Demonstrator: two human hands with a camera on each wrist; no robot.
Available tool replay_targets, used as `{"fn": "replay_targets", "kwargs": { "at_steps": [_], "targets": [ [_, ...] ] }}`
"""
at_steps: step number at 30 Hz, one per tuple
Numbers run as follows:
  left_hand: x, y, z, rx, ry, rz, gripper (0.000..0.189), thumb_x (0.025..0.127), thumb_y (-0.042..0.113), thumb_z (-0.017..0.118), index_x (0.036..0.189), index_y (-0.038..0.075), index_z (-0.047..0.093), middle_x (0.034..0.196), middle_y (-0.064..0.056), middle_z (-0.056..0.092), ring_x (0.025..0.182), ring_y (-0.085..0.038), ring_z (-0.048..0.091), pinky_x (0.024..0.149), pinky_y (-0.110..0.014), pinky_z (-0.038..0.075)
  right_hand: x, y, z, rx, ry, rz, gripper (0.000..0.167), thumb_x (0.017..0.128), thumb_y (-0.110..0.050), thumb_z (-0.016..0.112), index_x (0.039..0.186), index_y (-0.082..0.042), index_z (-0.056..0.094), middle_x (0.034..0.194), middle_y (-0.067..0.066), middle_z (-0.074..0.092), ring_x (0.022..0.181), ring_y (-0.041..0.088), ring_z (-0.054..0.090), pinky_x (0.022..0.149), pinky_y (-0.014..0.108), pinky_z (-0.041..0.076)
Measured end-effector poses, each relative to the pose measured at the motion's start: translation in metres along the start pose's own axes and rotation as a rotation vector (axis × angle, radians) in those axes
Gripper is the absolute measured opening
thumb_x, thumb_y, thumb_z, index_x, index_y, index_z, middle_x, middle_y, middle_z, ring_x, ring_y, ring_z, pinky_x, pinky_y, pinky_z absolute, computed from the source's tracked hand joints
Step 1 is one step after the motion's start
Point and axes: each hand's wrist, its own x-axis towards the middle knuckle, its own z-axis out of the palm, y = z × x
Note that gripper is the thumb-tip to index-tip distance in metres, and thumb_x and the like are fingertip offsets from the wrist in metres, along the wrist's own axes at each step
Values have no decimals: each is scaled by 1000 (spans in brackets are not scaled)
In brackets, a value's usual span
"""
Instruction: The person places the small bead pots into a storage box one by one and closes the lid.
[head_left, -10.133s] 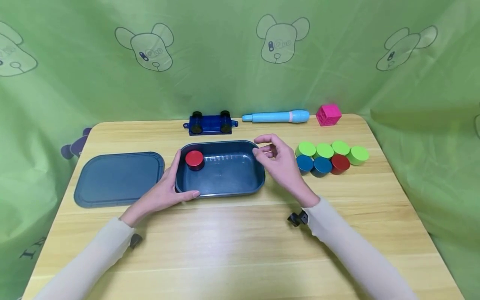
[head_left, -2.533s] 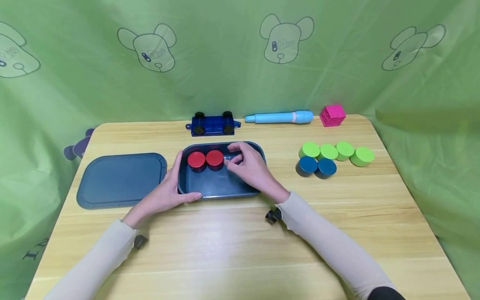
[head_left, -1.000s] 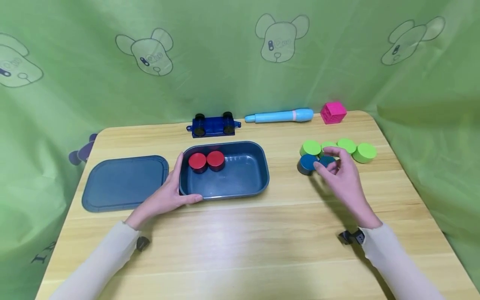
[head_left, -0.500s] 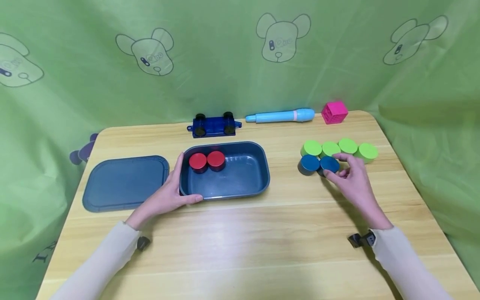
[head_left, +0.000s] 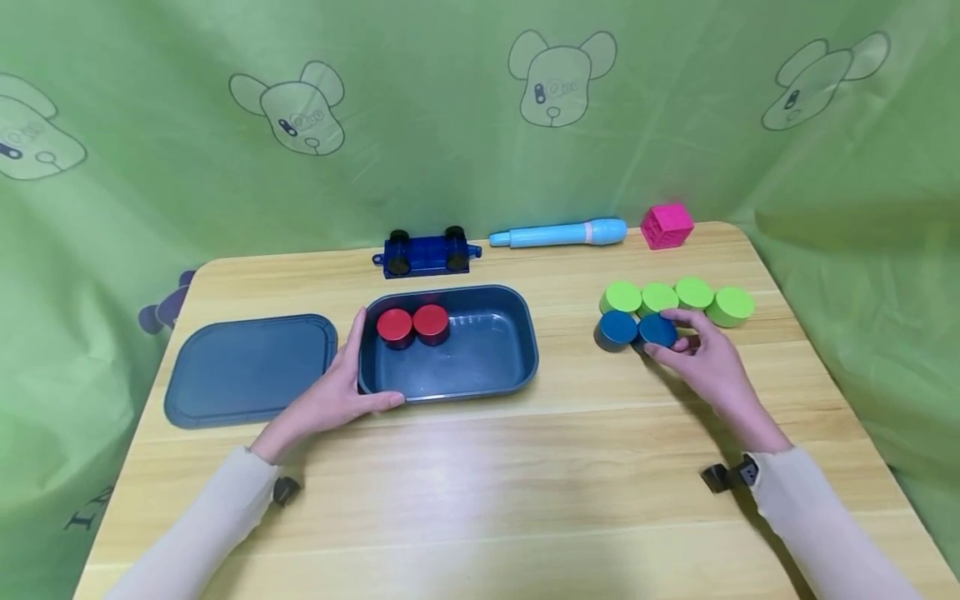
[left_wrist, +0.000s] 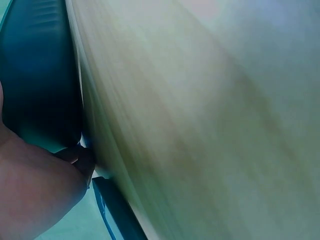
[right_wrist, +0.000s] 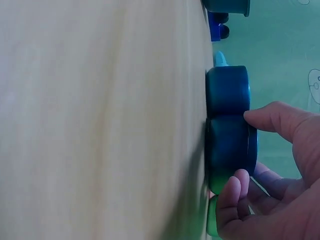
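In the head view my left hand (head_left: 337, 387) holds the left end of a dark blue-grey plastic box (head_left: 480, 387), thumb at the front rim and fingers along the left wall. Two red cylinders (head_left: 432, 321) stand side by side inside, towards its back left. My right hand (head_left: 708, 358) pinches the right-hand blue cylinder (head_left: 657, 330) between thumb and fingers. A second blue cylinder (head_left: 617, 330) stands right beside it. The right wrist view shows the pinched blue cylinder (right_wrist: 230, 147) upright at the table surface, with fingertips on its sides.
Several light-green cylinders (head_left: 694, 292) stand behind the blue ones. A flat lid (head_left: 251, 371) lies left of the box. Along the back edge of the table (head_left: 480, 517) are a blue wheeled toy car (head_left: 427, 254), wheels up, a light-blue pen-like stick (head_left: 555, 233) and a pink cube (head_left: 667, 226).
A second red cylinder has gone from the right-hand group into the box. My right hand has moved from the box to the blue cylinder and closed on it. My left hand stays at the box.
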Motion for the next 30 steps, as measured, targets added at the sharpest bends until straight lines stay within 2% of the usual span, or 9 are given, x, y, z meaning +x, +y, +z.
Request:
{"fn": "replay_targets", "kwargs": {
  "at_steps": [4, 9, 13, 18, 23, 30],
  "targets": [
    [0, 0, 0, -3, 0, -9, 136, 92, 52, 87, 174, 31, -19, 182, -5, -11, 165, -45, 0, 120, -79, 20, -4, -1, -4, -30, 26, -10, 69, 103, -31, 80, 160, -4, 51, 141, 24, 57, 100, 23, 53, 71, 17, 45],
    [-1, 1, 0, -10, 3, -9, 136, 92, 53, 87, 174, 29, -19, 182, -5, -11, 165, -45, 0, 119, -79, 20, -6, -8, -6, -21, 125, -63, 63, 102, -25, 81, 155, -2, 57, 121, 16, 57, 96, 20, 52, 67, 13, 44],
    [-2, 2, 0, -12, 1, -16, 137, 92, 54, 88, 173, 31, -20, 182, -4, -12, 165, -44, -1, 120, -78, 21, -9, -14, -2, 24, 200, -114, 58, 100, -20, 82, 151, -3, 63, 118, 8, 54, 95, 18, 53, 70, 11, 44],
    [-2, 2, 0, -14, -2, -18, 136, 93, 52, 88, 173, 31, -21, 182, -3, -13, 165, -41, -1, 122, -76, 21, -10, -27, 9, 132, 257, -174, 53, 98, -12, 82, 147, -1, 64, 113, 6, 57, 91, 17, 54, 72, 14, 46],
    [-2, 2, 0, -14, -11, -20, 136, 93, 49, 87, 173, 30, -21, 182, -3, -13, 165, -41, -1, 122, -76, 20, -5, -46, 22, 195, 262, -212, 45, 96, -7, 83, 136, 3, 63, 103, 13, 60, 86, 15, 55, 72, 18, 46],
    [-1, 1, 0, -21, 2, -18, 136, 93, 48, 88, 173, 31, -20, 182, -1, -12, 165, -41, -2, 121, -77, 20, 10, -82, 44, 250, 171, -295, 40, 96, -16, 87, 129, -7, 68, 98, 13, 65, 83, 20, 60, 71, 23, 49]
  ]
}}
